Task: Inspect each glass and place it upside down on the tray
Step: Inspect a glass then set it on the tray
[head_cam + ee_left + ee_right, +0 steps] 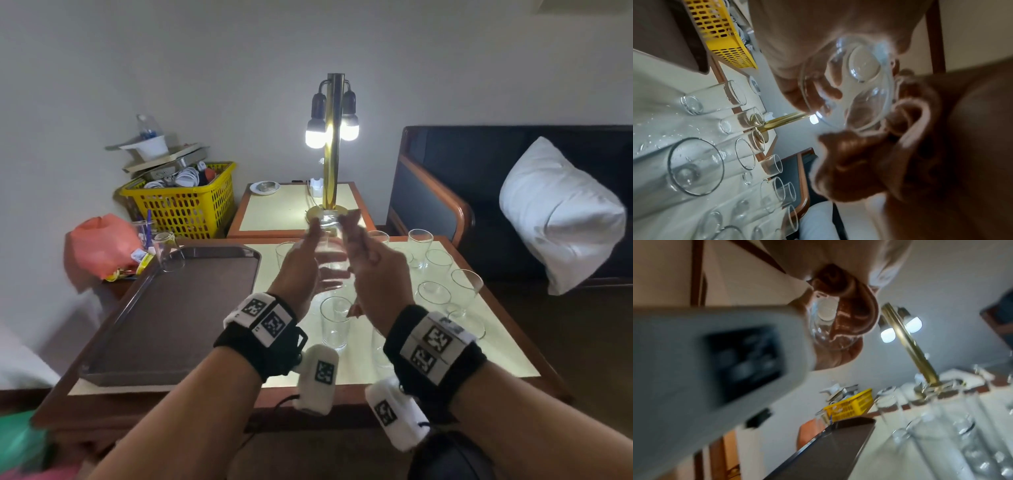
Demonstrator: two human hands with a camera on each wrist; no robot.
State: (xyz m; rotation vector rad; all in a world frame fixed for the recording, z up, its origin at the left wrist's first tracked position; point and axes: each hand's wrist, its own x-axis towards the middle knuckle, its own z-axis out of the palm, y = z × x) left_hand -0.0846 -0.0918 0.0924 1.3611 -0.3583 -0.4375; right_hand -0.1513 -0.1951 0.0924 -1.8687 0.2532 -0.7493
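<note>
Glasses held: one clear drinking glass (329, 263), raised above the desk between both hands, in line with the lit lamp behind it.
Glasses on tray: one clear glass (168, 251) stands upside down at the far left corner of the dark brown rectangular tray (178, 308).
Glasses on desk: about nine clear glasses (433, 294) stand upright, mouths up, on the right half of the desk; the exact count is hard to tell because they overlap and are see-through.
Left hand (301, 270): fingers curled round the left side of the held glass, gripping it.
Right hand (371, 270): fingers bent against the right side of the same glass, holding it; the left wrist view shows fingers through the glass wall and its thick round base.
Wrists: each carries a black band with white coded markers.
Desk (359, 373): pale cream top with a reddish wooden border; the tray lies on its left half, and water drops show among the glasses.
Room: a brass lamp with two lit white bulbs (331, 137) on a side table beyond; a yellow plastic basket (185, 202) of clutter at left; a dark sofa with a white pillow (558, 216) at right.
</note>
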